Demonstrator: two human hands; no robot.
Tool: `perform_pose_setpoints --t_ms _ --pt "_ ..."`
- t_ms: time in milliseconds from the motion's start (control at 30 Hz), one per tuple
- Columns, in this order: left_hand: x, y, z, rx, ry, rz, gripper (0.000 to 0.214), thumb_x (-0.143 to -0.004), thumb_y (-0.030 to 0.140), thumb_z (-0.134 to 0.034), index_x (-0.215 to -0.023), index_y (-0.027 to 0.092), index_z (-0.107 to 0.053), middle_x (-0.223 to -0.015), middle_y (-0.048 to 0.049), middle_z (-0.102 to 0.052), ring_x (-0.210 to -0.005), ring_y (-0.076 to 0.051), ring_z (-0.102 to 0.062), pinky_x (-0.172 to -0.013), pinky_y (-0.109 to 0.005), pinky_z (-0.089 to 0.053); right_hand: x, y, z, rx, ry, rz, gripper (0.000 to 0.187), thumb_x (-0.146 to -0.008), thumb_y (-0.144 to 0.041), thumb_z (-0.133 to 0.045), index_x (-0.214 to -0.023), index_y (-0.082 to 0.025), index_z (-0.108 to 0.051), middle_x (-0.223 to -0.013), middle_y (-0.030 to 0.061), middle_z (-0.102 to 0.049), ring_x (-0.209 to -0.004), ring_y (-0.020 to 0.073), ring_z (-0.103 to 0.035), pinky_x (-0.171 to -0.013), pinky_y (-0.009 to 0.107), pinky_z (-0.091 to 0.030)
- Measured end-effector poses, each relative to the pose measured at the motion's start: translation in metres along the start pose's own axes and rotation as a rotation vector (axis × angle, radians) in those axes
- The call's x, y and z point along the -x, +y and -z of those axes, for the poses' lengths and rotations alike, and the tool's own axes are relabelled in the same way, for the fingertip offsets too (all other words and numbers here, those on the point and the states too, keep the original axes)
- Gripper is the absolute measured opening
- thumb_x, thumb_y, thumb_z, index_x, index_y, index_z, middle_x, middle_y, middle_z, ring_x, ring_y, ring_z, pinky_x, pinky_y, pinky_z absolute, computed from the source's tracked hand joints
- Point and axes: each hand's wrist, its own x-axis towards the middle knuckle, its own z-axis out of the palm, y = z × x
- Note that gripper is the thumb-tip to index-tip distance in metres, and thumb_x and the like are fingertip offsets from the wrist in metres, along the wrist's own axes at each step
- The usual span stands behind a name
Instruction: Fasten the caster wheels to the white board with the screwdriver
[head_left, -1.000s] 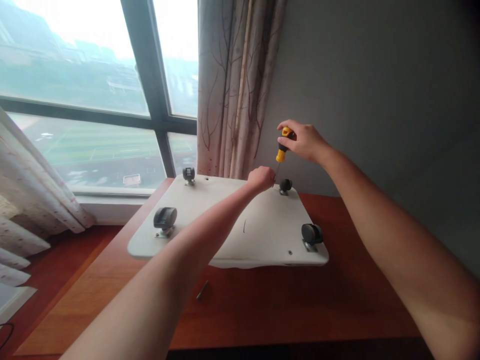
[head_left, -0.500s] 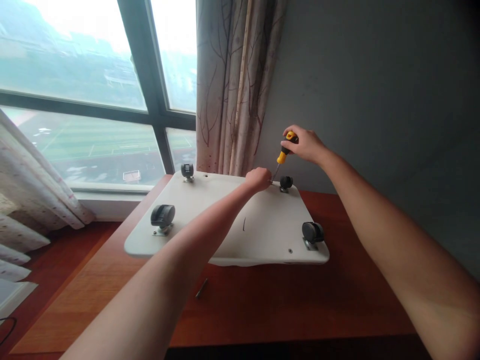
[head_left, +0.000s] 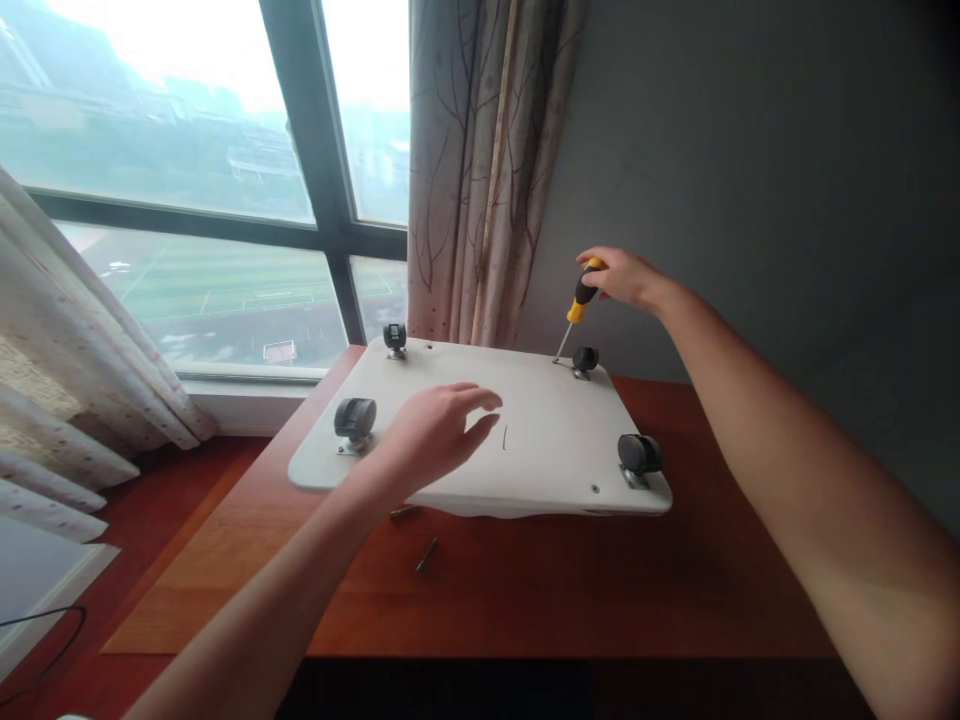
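My right hand point(head_left: 624, 277) grips the handle of a yellow and black screwdriver point(head_left: 583, 292). The shaft slants down, its tip at a small hole or screw head near the far right corner of a white board point(head_left: 442, 375). My left hand point(head_left: 450, 425) hovers over the board's near left part, fingers apart and holding nothing. Black casters on metal plates stand up at the corners: far left point(head_left: 394, 340), near left point(head_left: 355, 420), far right point(head_left: 585, 361) and near right point(head_left: 639, 455). A dark hole point(head_left: 595, 489) shows beside the near right caster.
The board lies on a reddish-brown wooden table point(head_left: 525, 590). A thin metal rod or bolt point(head_left: 426, 555) lies before it, and another point(head_left: 403, 512) by the board's near edge. Behind are a window point(head_left: 225, 280), a patterned curtain point(head_left: 480, 180) and a grey wall point(head_left: 750, 150).
My left hand has drawn back from the screwdriver tip toward the board's near left and opened. The screwdriver stays at the same spot in my right hand. The view has shifted slightly.
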Motion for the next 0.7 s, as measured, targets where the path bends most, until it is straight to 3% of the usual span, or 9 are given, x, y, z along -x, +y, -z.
perform_pose_setpoints --t_ms 67,200,300,467,533,633,700 --pt "0.037 -0.003 -0.001 0.107 0.092 0.006 0.02 -0.099 0.025 -0.054 -0.102 0.021 -0.073 -0.097 -0.0016 -0.076 -0.052 -0.008 -0.056 -0.058 -0.023 -0.045 0.002 0.002 0.001 0.0 0.018 0.013 0.039 -0.082 -0.032 -0.066 -0.12 -0.024 -0.068 -0.116 0.0083 -0.071 -0.094 0.0253 -0.067 -0.074 0.036 -0.056" --pt "0.095 -0.009 -0.012 0.236 0.224 0.067 0.018 -0.098 0.02 -0.056 -0.107 0.02 -0.072 -0.097 -0.0022 -0.076 -0.051 -0.006 -0.055 -0.052 -0.018 -0.045 0.012 -0.003 -0.006 0.289 0.214 -0.01 0.037 -0.085 -0.05 -0.064 -0.112 -0.026 -0.071 -0.109 0.0109 -0.072 -0.1 0.0318 -0.067 -0.082 0.044 -0.054" --pt "0.122 -0.012 -0.023 0.236 0.291 0.093 0.022 -0.098 0.018 -0.057 -0.115 0.021 -0.07 -0.106 -0.0048 -0.076 -0.056 -0.007 -0.059 -0.053 -0.018 -0.047 0.012 -0.012 -0.008 0.394 0.191 -0.039 0.039 -0.089 -0.056 -0.058 -0.111 -0.027 -0.072 -0.108 0.0115 -0.073 -0.101 0.0337 -0.067 -0.084 0.047 -0.052" --pt "0.143 -0.018 -0.036 0.187 0.389 0.06 0.033 -0.097 0.01 -0.056 -0.126 0.022 -0.065 -0.127 -0.0095 -0.07 -0.061 -0.006 -0.061 -0.063 -0.02 -0.054 -0.002 -0.015 -0.001 0.239 0.025 -0.004 0.036 -0.083 -0.033 -0.065 -0.117 -0.026 -0.073 -0.114 0.0074 -0.073 -0.098 0.0272 -0.067 -0.082 0.039 -0.054" --pt "0.147 -0.022 -0.04 0.163 0.417 0.07 0.035 -0.097 0.009 -0.056 -0.128 0.022 -0.064 -0.13 -0.0103 -0.069 -0.069 -0.009 -0.066 -0.067 -0.02 -0.055 -0.002 -0.01 -0.001 0.232 0.087 0.019 0.035 -0.083 -0.035 -0.066 -0.115 -0.026 -0.074 -0.113 0.0076 -0.073 -0.098 0.0272 -0.067 -0.082 0.039 -0.054" --pt "0.151 -0.027 -0.044 0.171 0.41 0.055 0.039 -0.096 0.006 -0.054 -0.13 0.022 -0.062 -0.132 -0.01 -0.068 -0.088 -0.013 -0.073 -0.074 -0.02 -0.058 0.004 -0.002 -0.007 0.331 0.211 -0.035 0.036 -0.085 -0.051 -0.063 -0.107 -0.025 -0.075 -0.107 0.0115 -0.073 -0.097 0.0308 -0.066 -0.082 0.043 -0.053" --pt "0.152 -0.029 -0.046 0.193 0.398 0.032 0.041 -0.096 0.004 -0.052 -0.131 0.023 -0.062 -0.134 -0.0095 -0.067 -0.103 -0.016 -0.073 -0.08 -0.021 -0.059 0.006 0.002 -0.01 0.374 0.22 -0.076 0.041 -0.088 -0.057 -0.057 -0.105 -0.024 -0.074 -0.104 0.0134 -0.073 -0.096 0.0326 -0.066 -0.081 0.046 -0.053"
